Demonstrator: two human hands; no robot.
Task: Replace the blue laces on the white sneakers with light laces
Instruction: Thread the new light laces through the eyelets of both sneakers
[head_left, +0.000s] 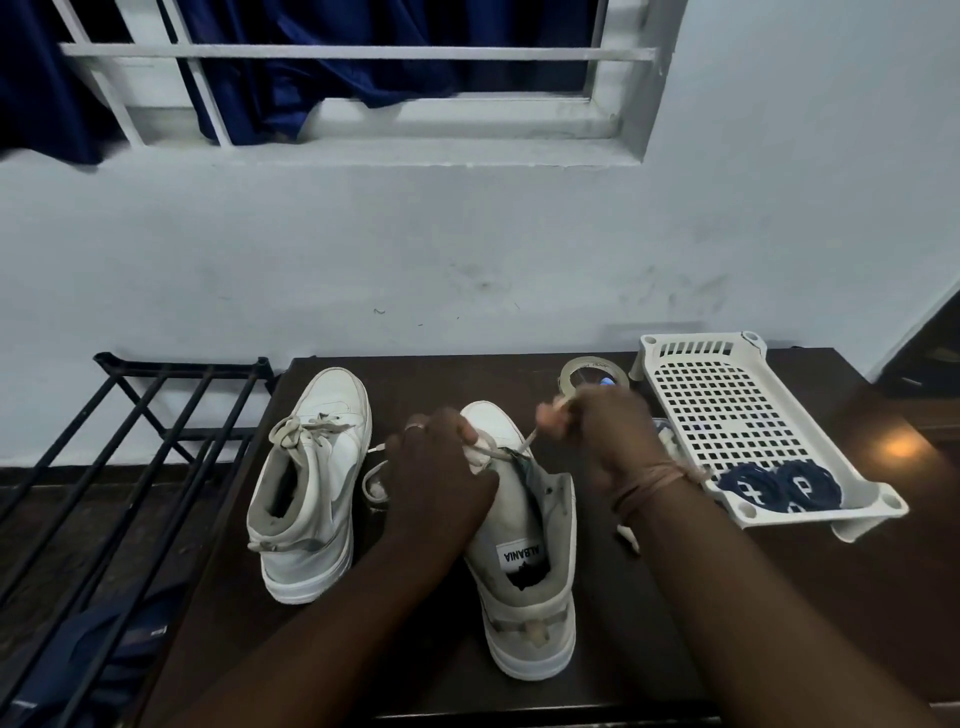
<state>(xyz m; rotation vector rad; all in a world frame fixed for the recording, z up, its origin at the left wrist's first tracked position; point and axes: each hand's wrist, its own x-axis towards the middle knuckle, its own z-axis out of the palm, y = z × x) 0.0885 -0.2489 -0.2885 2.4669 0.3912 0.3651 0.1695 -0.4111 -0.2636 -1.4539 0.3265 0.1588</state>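
Both hands pinch light lace (524, 442) – left hand (441, 467) hides eyelets, right hand (597, 431) blurred

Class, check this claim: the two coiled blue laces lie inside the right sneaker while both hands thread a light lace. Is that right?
Not quite. The head view shows the coiled blue laces lying in the white perforated tray, not in the right sneaker. The left hand and right hand do work the light lace.

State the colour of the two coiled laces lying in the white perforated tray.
Dark navy blue; the coiled laces lie at the near end of the tray, seen in the head view.
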